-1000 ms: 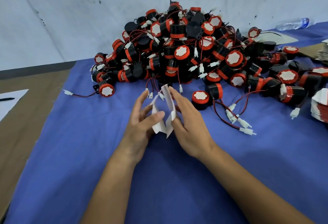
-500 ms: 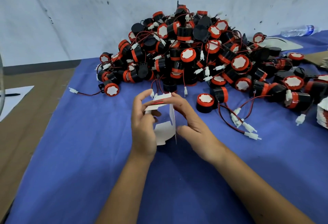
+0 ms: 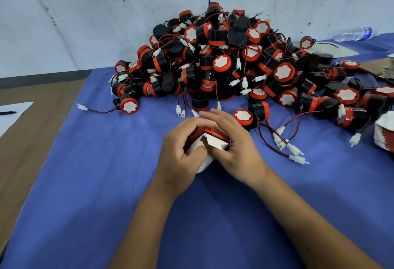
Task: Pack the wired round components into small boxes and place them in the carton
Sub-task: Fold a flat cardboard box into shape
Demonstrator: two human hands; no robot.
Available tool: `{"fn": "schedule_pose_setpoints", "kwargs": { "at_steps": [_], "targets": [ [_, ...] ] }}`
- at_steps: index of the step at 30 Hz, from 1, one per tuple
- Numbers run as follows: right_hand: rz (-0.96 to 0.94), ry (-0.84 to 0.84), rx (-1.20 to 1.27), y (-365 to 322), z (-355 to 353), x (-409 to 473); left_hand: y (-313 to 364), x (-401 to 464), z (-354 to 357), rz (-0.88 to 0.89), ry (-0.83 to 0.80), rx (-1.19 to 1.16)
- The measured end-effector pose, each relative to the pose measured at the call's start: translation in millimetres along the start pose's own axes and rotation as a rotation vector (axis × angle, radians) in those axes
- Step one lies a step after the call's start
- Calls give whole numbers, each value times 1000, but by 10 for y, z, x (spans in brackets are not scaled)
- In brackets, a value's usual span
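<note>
A big pile of black-and-red round components (image 3: 230, 64) with red-black wires and white plugs lies at the back of the blue cloth. In front of it, both hands hold one small white-and-red cardboard box (image 3: 215, 140). My left hand (image 3: 183, 151) grips its left side, thumb pressed on a white flap. My right hand (image 3: 234, 140) curls over the top and right side, fingers across the red edge. The inside of the box is hidden. One loose component (image 3: 243, 117) sits just beyond my right hand.
A stack of flat unfolded boxes (image 3: 386, 134) sits at the right edge. A plastic bottle (image 3: 354, 34) lies at the back right. White paper with a pen (image 3: 8, 115) rests on the brown surface at left. Loose wires and plugs (image 3: 285, 145) trail right of my hands.
The flat box blank has been opened out and folded into a box shape. Both hands have closed in around it and lowered it toward the cloth.
</note>
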State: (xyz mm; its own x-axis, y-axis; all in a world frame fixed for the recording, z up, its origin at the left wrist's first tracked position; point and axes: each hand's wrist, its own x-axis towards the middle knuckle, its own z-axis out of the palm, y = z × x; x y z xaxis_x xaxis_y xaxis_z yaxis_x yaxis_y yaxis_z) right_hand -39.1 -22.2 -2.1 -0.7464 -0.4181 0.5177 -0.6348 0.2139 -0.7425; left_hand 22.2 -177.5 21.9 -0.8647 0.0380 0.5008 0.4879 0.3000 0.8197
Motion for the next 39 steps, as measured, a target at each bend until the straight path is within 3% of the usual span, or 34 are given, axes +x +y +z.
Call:
{"fn": "schedule_pose_setpoints", "kwargs": {
  "at_steps": [3,5,7,9,12,15,19,21,26,33,39],
  "targets": [
    [-27,50,-40,20,-58,10,-8,-25,-7,7,-69,7],
    [86,158,16,52,-59,-2,-65,-40,-17,-96,-42,34],
    [217,248,187,60,-54,4,-91,-37,-42,-254,5,-96],
    [321,296,496,35,-67,18,-123,-18,-56,-380,-2,-375],
    [367,210,751,-3,-84,35,-179,6,-8,-415,-71,-627],
    [407,129,635,-5,-33,11,-188,8,69,-452,-14,-744],
    [212,131,76,51,36,-49,-185,25,110,-476,100,-668],
    [205,118,46,45,53,-52,-192,30,132,-500,135,-649],
    [233,-108,309,11,-2,-64,-232,17,109,-543,180,-620],
    [307,-25,517,-20,-5,-45,-240,22,9,-491,48,-655],
    [381,-163,834,-7,-75,-36,-232,28,-2,-517,160,-581]
  ]
}}
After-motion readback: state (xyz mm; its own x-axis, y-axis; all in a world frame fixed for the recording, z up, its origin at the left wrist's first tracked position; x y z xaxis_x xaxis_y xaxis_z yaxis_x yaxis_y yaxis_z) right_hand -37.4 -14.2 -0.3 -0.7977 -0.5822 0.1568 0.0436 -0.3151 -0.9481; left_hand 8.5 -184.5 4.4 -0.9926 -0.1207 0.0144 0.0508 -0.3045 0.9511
